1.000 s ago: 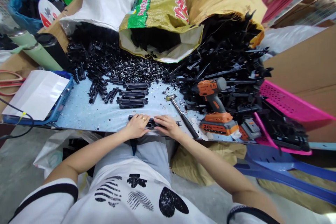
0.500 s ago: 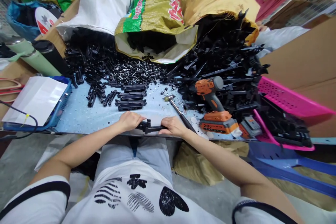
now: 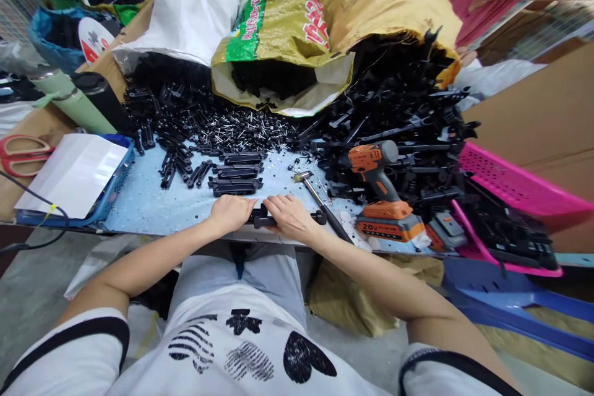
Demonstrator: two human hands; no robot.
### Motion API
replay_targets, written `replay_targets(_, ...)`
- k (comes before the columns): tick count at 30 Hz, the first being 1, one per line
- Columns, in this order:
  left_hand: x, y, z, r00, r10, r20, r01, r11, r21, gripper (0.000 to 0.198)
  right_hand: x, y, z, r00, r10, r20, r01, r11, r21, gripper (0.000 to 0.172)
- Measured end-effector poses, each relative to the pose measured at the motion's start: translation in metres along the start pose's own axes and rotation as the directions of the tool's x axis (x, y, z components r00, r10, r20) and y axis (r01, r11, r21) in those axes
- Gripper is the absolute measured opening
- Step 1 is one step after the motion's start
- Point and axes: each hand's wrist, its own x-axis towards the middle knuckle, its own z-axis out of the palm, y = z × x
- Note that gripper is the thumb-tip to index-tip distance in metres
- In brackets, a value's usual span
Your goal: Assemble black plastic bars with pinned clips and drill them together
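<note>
At the table's front edge, my left hand (image 3: pixel 232 213) is closed on the left end of a long black plastic part (image 3: pixel 262 216). My right hand (image 3: pixel 288 215) grips the same part near its middle, and the part's right end sticks out past my fingers. Both hands sit close together, so much of the part is hidden under them. Just beyond my left hand lie stacked black slotted pieces (image 3: pixel 236 185). A hammer (image 3: pixel 320 199) with a dark handle rests to the right of my right hand.
An orange cordless drill (image 3: pixel 381 189) stands right of the hammer. Heaped small pins (image 3: pixel 250 130) and black parts (image 3: pixel 408 117) spill from sacks (image 3: pixel 283 12) at the back. A pink basket (image 3: pixel 515 179) is at the right; a blue tray (image 3: pixel 125 167) with paper and red scissors (image 3: pixel 25 154) are left.
My right hand has slid left along the black part, from its right end to near the middle, closer to my left hand. The view has shifted slightly.
</note>
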Motion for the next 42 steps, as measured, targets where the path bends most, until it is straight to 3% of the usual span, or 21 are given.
replay_targets(4, -0.003, 0.000, 0.009, 1.000, 0.015, 0.000, -0.015, 1.000, -0.018, 0.058, 0.001, 0.006, -0.003, 0.982, -0.180, 0.049, 0.178, 0.983, 0.037, 0.044)
replay_targets(7, -0.008, -0.007, 0.013, 0.997, 0.032, -0.071, -0.034, 0.999, -0.036, 0.056, -0.010, 0.010, -0.007, 0.995, -0.090, 0.032, 0.088, 0.995, 0.042, 0.058)
replay_targets(11, -0.019, -0.023, 0.011, 0.964, 0.191, -0.184, -0.191, 0.981, 0.020, 0.054, -0.026, 0.008, -0.011, 0.988, 0.124, 0.090, -0.123, 0.992, -0.016, 0.065)
replay_targets(15, -0.017, -0.030, 0.022, 0.920, 0.204, -0.334, -0.174, 0.978, 0.117, 0.050, -0.022, 0.010, -0.004, 0.991, 0.104, 0.084, -0.101, 0.994, -0.047, 0.057)
replay_targets(17, -0.009, -0.030, 0.034, 0.918, 0.174, -0.358, -0.143, 0.983, 0.111, 0.048, -0.022, 0.018, 0.004, 0.996, 0.080, 0.048, -0.079, 0.996, -0.039, 0.050)
replay_targets(18, -0.006, -0.029, 0.041, 0.923, 0.155, -0.352, -0.128, 0.987, 0.099, 0.048, -0.025, 0.023, 0.010, 0.991, 0.130, 0.010, -0.129, 0.991, -0.042, 0.047)
replay_targets(20, -0.002, -0.028, 0.053, 0.934, 0.138, -0.330, -0.119, 0.990, 0.075, 0.047, -0.038, 0.035, 0.024, 0.927, 0.366, -0.080, -0.372, 0.926, -0.065, 0.042)
replay_targets(23, -0.006, -0.026, 0.062, 0.921, 0.203, -0.333, -0.195, 0.979, 0.055, 0.035, -0.070, 0.049, 0.046, 0.686, 0.720, -0.105, -0.727, 0.678, -0.107, 0.039)
replay_targets(25, -0.014, -0.026, 0.064, 0.902, 0.259, -0.344, -0.259, 0.965, 0.048, 0.031, -0.088, 0.053, 0.056, 0.597, 0.800, -0.056, -0.800, 0.591, -0.102, 0.038)
replay_targets(28, -0.022, -0.027, 0.066, 0.907, 0.278, -0.317, -0.276, 0.960, 0.054, 0.036, -0.096, 0.048, 0.049, 0.545, 0.838, -0.023, -0.836, 0.545, 0.066, 0.038)
replay_targets(31, -0.025, -0.027, 0.067, 0.922, 0.263, -0.284, -0.250, 0.965, 0.082, 0.038, -0.092, 0.023, 0.019, 0.564, 0.825, 0.013, -0.776, 0.525, 0.350, 0.039)
replay_targets(34, -0.026, -0.025, 0.068, 0.921, 0.260, -0.288, -0.241, 0.965, 0.101, 0.039, -0.089, -0.018, -0.008, 0.688, 0.723, 0.062, -0.655, 0.581, 0.484, 0.037)
replay_targets(37, -0.027, -0.025, 0.066, 0.918, 0.261, -0.299, -0.246, 0.965, 0.087, 0.039, -0.091, -0.043, -0.013, 0.808, 0.565, 0.168, -0.569, 0.675, 0.469, 0.032)
replay_targets(39, -0.027, -0.027, 0.063, 0.922, 0.262, -0.284, -0.250, 0.965, 0.077, 0.039, -0.093, -0.037, -0.010, 0.805, 0.568, 0.174, -0.580, 0.689, 0.435, 0.032)
replay_targets(42, -0.022, -0.029, 0.060, 0.941, 0.236, -0.242, -0.223, 0.971, 0.080, 0.036, -0.089, -0.002, -0.004, 0.697, 0.716, 0.034, -0.695, 0.664, 0.276, 0.037)
